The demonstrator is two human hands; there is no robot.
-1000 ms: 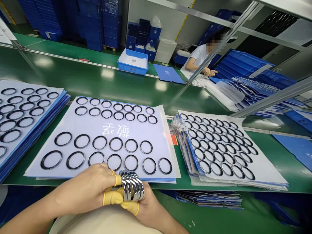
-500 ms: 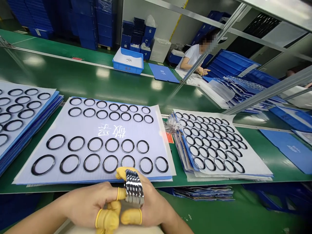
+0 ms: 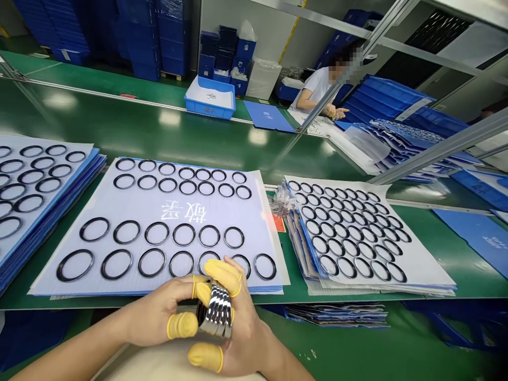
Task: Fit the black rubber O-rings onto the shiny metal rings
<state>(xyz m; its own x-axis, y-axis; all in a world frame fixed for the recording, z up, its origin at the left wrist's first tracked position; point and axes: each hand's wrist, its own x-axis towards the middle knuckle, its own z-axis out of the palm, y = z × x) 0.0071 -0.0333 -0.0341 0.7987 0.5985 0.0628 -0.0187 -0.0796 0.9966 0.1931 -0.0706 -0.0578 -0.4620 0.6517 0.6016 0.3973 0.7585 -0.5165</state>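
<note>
My right hand (image 3: 242, 333) grips a stack of shiny metal rings (image 3: 217, 311) on edge, with yellow covers on its fingers; its thumb stands apart below. My left hand (image 3: 161, 312) meets the stack from the left, its covered index fingertip on the rings and its thumb beside them. Whether it pinches one ring is hidden. Beyond my hands, dark-edged rings (image 3: 151, 248) lie in rows on a white sheet (image 3: 138, 209) over blue boards, two rows at the back and two in front.
At right, a second stack of sheets (image 3: 420, 264) carries many rings; another ring-covered stack (image 3: 85, 153) stands at left. Crumpled clear plastic (image 3: 283, 201) lies between stacks. Across the green bench (image 3: 130, 121) are a blue tray (image 3: 210, 108), metal frame bars and a seated co-worker (image 3: 315, 90).
Both hands have risen slightly with the rings. My right fingers have come over the stack's top, and my left thumb and index finger have spread wider. The view has shifted a little.
</note>
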